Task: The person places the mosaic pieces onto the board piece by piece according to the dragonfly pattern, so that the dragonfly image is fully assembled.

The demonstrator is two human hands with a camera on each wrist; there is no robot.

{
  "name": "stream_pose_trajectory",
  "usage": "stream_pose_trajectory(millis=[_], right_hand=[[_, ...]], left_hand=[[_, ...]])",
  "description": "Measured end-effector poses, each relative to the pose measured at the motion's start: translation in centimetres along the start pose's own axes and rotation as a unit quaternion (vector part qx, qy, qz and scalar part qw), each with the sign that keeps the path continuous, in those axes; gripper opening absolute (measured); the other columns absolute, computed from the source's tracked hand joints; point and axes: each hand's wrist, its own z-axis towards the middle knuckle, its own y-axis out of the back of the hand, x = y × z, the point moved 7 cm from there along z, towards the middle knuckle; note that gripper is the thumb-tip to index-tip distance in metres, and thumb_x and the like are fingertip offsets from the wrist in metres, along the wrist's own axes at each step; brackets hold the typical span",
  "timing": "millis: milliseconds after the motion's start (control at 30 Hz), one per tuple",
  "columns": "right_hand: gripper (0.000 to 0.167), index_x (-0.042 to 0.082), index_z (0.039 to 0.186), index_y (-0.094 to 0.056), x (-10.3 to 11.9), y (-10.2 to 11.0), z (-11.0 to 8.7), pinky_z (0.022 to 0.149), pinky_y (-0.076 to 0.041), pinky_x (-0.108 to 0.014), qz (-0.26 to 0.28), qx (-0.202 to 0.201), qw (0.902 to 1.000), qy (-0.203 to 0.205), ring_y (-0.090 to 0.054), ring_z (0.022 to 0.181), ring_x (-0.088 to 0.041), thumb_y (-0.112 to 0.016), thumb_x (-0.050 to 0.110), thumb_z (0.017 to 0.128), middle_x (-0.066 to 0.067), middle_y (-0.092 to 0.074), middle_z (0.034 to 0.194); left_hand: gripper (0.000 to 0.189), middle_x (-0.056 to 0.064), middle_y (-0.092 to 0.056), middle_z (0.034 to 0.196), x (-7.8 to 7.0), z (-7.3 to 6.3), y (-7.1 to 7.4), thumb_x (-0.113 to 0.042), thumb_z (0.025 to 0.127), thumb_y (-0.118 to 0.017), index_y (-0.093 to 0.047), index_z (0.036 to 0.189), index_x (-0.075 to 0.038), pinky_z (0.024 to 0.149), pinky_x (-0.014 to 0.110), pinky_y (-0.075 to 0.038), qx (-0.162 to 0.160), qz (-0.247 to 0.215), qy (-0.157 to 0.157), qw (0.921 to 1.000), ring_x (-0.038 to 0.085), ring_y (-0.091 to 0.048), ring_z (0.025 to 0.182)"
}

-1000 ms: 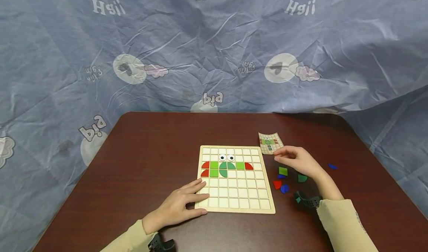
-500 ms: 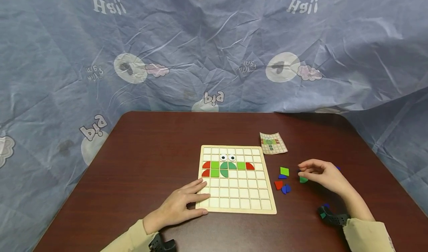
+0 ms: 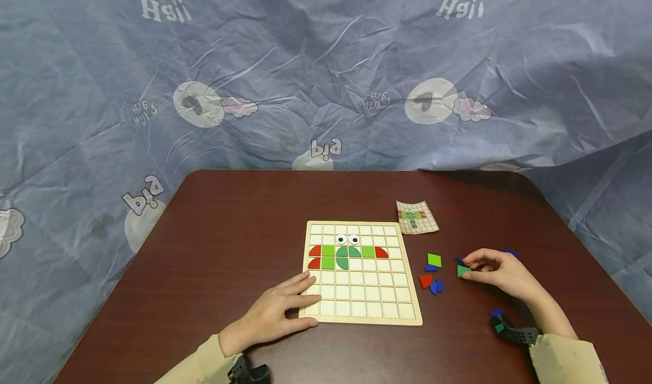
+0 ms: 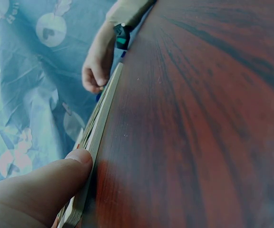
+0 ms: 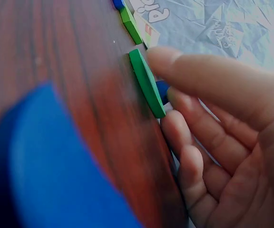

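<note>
My left hand (image 3: 277, 310) rests with spread fingers on the left edge of a cream grid board (image 3: 356, 320); its thumb (image 4: 56, 183) lies on the rim in the left wrist view. Red, light green and dark green pieces and two googly eyes (image 3: 347, 239) sit in the board's cells. Right of the board, my right hand (image 3: 501, 273) pinches a green quarter-circle piece (image 5: 146, 83) between thumb and fingertips, at the table surface. A dark blue piece (image 3: 460, 260) lies just behind it, partly hidden by the fingers.
Between board and right hand lie a light green square (image 3: 434, 260), a red piece (image 3: 425, 281) and blue pieces (image 3: 436, 286). A pattern card (image 3: 416, 218) lies behind them. Another blue piece (image 3: 496, 312) is by the right wrist strap. A printed cloth (image 3: 316, 89) hangs behind the table.
My right hand has moved from beside the pattern card rightward and toward me, down to the green quarter-circle piece, and has taken hold of it. The left hand stays on the board.
</note>
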Motion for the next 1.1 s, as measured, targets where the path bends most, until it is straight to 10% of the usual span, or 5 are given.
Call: stream_pose_trajectory(millis=[1100], right_hand=[[0.009,0.015,0.084,-0.068,1.7,-1.0,0.6,0.057,-0.042,-0.023,-0.046,-0.037,0.9960,0.067,-0.055,0.075,-0.010,-0.076,0.015,0.080,-0.005,-0.064,0.100]], left_hand=[[0.045,0.009,-0.047,0.139,0.0,-0.1,0.0,-0.047,0.086,-0.064,-0.065,0.122,-0.020,0.100,0.042,-0.040,0.002,-0.007,0.002,1.0000,0.023,-0.036,0.134]])
